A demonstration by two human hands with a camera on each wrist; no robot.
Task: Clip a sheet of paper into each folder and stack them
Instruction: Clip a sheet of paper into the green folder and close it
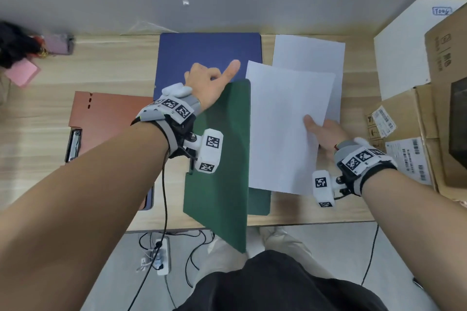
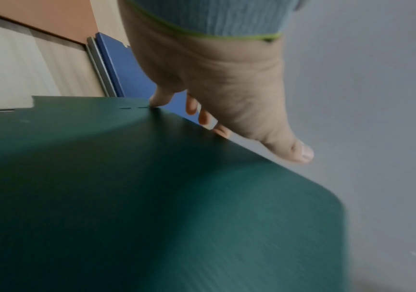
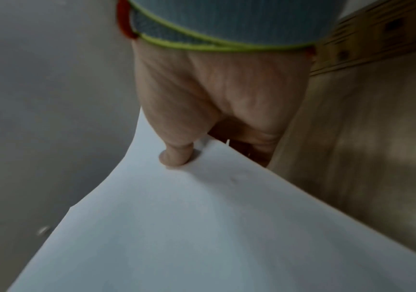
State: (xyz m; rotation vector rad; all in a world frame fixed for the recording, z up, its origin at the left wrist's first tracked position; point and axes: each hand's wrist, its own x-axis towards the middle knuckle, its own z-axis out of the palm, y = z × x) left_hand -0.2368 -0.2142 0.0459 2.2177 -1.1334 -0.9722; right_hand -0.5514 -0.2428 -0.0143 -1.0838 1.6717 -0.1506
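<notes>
**Green cover lifted, sheet held alongside**

L hand (image 1: 211, 82) gripped the far edge of the green folder (image 1: 222, 159), fingers curled under the raised cover, thumb sticking out. R hand (image 1: 324, 135) pinched a sheet of paper (image 1: 283, 129), thumb on top, fingers beneath, holding it just right of the lifted cover and over the folder's lower half. A second sheet (image 1: 310, 55) lay flat on the bench (image 1: 113, 65) behind it. Blue folder (image 1: 207, 53) sat closed beyond the L hand; orange folder (image 1: 111, 118) lay open to the left. Cardboard boxes (image 1: 429, 98) at far right.
</notes>
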